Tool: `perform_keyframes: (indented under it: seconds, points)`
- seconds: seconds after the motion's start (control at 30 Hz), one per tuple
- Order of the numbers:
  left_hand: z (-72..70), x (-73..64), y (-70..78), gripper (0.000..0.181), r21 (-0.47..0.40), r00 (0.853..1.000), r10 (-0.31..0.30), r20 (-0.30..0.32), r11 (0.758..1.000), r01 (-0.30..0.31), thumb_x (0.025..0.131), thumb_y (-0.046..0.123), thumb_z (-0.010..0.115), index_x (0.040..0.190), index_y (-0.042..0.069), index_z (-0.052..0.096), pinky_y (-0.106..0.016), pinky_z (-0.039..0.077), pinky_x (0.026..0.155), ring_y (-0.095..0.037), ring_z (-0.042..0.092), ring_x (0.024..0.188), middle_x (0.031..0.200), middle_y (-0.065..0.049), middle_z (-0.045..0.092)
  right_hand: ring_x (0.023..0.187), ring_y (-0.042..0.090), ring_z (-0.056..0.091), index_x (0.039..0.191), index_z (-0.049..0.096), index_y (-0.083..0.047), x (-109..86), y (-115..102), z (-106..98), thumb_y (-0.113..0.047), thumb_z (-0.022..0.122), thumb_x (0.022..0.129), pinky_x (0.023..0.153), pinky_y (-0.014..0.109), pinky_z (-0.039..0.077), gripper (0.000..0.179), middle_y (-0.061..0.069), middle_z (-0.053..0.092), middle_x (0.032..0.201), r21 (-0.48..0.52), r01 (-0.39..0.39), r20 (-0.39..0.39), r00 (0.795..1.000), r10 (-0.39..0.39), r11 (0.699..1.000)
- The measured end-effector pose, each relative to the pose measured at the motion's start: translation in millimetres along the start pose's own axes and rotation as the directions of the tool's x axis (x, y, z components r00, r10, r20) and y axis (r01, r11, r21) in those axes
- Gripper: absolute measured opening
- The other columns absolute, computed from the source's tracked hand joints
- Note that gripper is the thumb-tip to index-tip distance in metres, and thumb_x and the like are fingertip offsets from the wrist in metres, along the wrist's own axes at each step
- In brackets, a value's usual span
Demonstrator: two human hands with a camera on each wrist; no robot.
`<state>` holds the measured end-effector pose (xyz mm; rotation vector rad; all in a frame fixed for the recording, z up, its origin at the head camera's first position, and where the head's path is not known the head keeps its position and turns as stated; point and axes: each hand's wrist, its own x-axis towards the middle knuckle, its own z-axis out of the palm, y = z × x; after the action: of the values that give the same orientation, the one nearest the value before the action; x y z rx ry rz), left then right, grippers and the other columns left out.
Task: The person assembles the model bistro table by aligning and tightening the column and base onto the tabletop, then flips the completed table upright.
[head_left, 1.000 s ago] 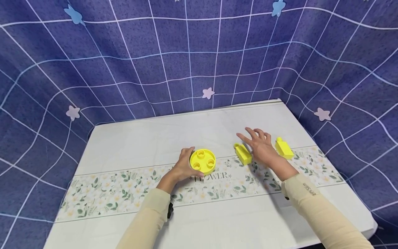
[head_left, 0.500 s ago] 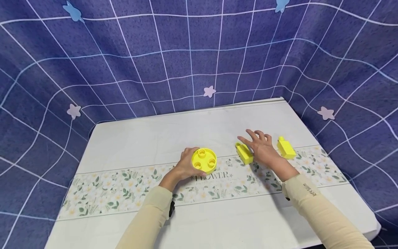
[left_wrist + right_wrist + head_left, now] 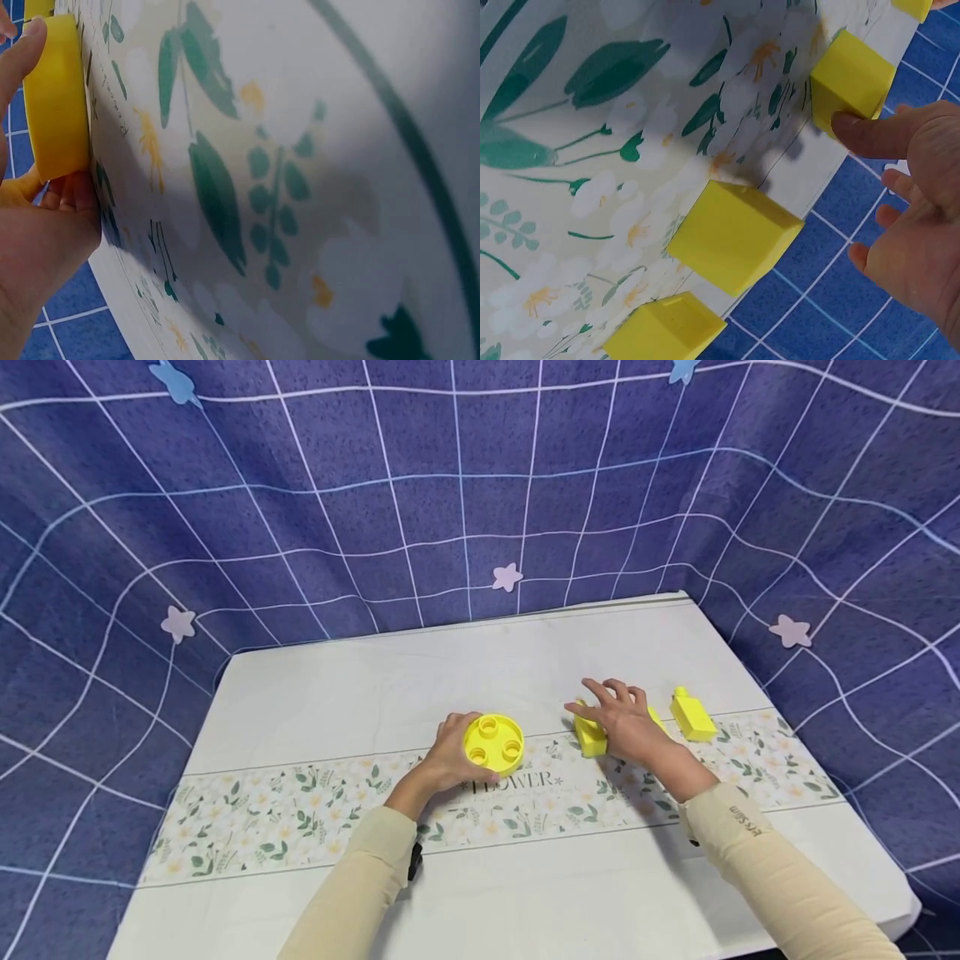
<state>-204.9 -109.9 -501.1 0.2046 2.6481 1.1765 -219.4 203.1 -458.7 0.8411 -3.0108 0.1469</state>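
In the head view my left hand (image 3: 452, 756) grips a round yellow base (image 3: 492, 745) with three raised ring-shaped sockets, fingers behind it and thumb at the near side. The base is on or close over the tablecloth. My right hand (image 3: 628, 722) is spread over a yellow block (image 3: 592, 742), its thumb across the block's top. In the right wrist view the thumb tip overlaps that block (image 3: 853, 81), while the other fingers stand away from it. Another yellow block (image 3: 656, 719) shows partly behind the right hand. Farther right lies a third yellow block (image 3: 693, 718) with a small knob.
A white tablecloth (image 3: 360, 693) with a floral band covers the table. Blue gridded curtain (image 3: 420, 510) with star shapes hangs behind and along both sides. The table's right edge runs just beyond the third block.
My right hand has shifted slightly left, and the block beneath its thumb has turned a little. A further block has come into view behind that hand. The left hand keeps hold of the base.
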Motion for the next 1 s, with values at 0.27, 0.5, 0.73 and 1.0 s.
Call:
perform_keyframes:
  seconds: [0.27,0.5,0.73,1.0]
  points:
    - [1.0,1.1,-2.1,0.111,0.021,1.0,0.007,-0.004,1.0,-0.007,0.051,0.033,0.095,0.145,0.023,0.038,-0.041,0.035,0.104,-0.019,0.036,0.116,0.131,0.0,0.039,0.134,0.04,0.023,0.119,0.069,-0.027,-0.3,-5.8,1.4,0.009,0.07,0.078,0.1,0.062,0.022,0.055,0.012,0.023,0.155,-0.038,0.069,0.007,0.998,-0.069,0.997]
    - [0.5,0.8,-2.1,0.108,0.025,1.0,0.018,-0.002,1.0,-0.017,0.052,0.033,0.094,0.145,0.023,0.038,-0.042,0.037,0.102,-0.02,0.036,0.115,0.133,-0.002,0.039,0.135,0.04,0.023,0.111,0.073,-0.023,2.7,-11.4,1.9,0.001,0.074,0.077,0.101,0.062,0.02,0.041,0.012,0.028,0.154,0.002,0.094,-0.008,0.996,-0.094,0.996]
    - [1.4,0.7,-1.2,0.107,0.026,1.0,0.009,-0.002,1.0,-0.009,0.052,0.033,0.094,0.144,0.024,0.039,-0.042,0.037,0.101,-0.019,0.036,0.115,0.132,-0.001,0.039,0.131,0.038,0.029,0.115,0.068,-0.015,5.0,-15.1,2.7,-0.002,0.078,0.076,0.1,0.06,0.021,0.042,0.013,0.035,0.148,0.041,0.111,-0.117,0.987,-0.106,0.993]
    - [0.2,0.7,-0.4,0.107,0.018,1.0,0.004,0.0,1.0,-0.004,0.052,0.033,0.094,0.144,0.024,0.04,-0.041,0.037,0.101,-0.019,0.036,0.114,0.132,0.0,0.039,0.125,0.034,0.028,0.118,0.065,-0.009,8.9,-24.2,-3.3,-0.013,0.08,0.078,0.096,0.056,0.019,0.043,0.012,0.039,0.144,0.359,0.085,-0.253,0.968,0.009,0.929]
